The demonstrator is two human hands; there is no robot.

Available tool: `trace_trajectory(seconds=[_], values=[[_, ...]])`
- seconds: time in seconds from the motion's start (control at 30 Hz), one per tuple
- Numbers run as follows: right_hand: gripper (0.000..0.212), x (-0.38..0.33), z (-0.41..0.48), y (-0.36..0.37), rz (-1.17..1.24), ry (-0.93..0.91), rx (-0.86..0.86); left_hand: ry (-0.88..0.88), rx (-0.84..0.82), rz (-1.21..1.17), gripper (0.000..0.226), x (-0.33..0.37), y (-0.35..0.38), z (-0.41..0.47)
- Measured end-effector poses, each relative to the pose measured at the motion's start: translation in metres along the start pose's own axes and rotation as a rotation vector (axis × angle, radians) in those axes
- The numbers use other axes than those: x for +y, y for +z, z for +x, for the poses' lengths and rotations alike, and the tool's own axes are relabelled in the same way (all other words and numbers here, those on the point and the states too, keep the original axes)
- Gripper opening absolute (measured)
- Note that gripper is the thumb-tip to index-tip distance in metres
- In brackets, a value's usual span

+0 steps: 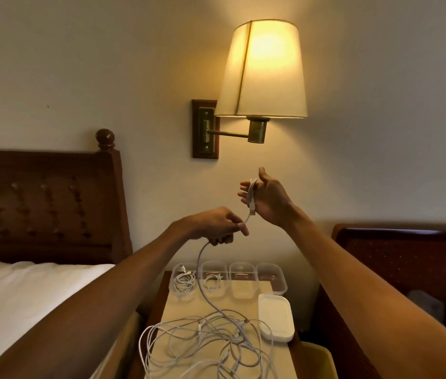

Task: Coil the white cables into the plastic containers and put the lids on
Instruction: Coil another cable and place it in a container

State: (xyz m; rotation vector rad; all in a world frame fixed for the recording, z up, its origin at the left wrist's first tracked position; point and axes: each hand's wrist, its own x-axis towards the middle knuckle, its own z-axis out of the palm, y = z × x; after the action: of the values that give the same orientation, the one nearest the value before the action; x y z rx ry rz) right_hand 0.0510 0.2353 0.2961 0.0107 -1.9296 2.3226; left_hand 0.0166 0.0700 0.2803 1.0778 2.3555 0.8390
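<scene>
Both hands are raised above the nightstand (178,305), in front of the wall and below the lit lamp (264,69). The right hand (267,199) is the higher one, with its thumb up and its fingers held out loosely. A few turns of a white cable (201,269) are wound around those fingers, and the plug end hangs just under them. The left hand (216,225), slightly lower and close beside it, pinches the same cable between thumb and fingertips. From there the cable drops straight down to the nightstand and runs into a loose tangle of cables (211,343) spread over its near half. Four clear containers (242,280) stand in a row along the back edge of the nightstand. The two on the left each hold a coiled cable, and what the other two hold is hard to make out. A stack of white lids (276,317) lies on the nightstand's right side, just in front of that row.
</scene>
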Motion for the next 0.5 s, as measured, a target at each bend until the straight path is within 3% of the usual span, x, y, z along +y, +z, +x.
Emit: trace_trajectory(seconds=[0.17, 0.33, 0.5], values=[[0.082, 0.001, -0.001, 0.009, -0.176, 0.029, 0.004, 0.007, 0.035, 0.303, 0.025, 0.027, -0.027, -0.005], [0.09, 0.004, -0.001, 0.015, -0.364, 0.132, -0.154, 0.059, -0.013, 0.384, 0.021, 0.038, -0.053, -0.017], [0.043, 0.012, -0.004, 0.014, -0.278, 0.184, -0.232, 0.102, -0.009, 0.379, 0.018, 0.041, -0.072, -0.026]])
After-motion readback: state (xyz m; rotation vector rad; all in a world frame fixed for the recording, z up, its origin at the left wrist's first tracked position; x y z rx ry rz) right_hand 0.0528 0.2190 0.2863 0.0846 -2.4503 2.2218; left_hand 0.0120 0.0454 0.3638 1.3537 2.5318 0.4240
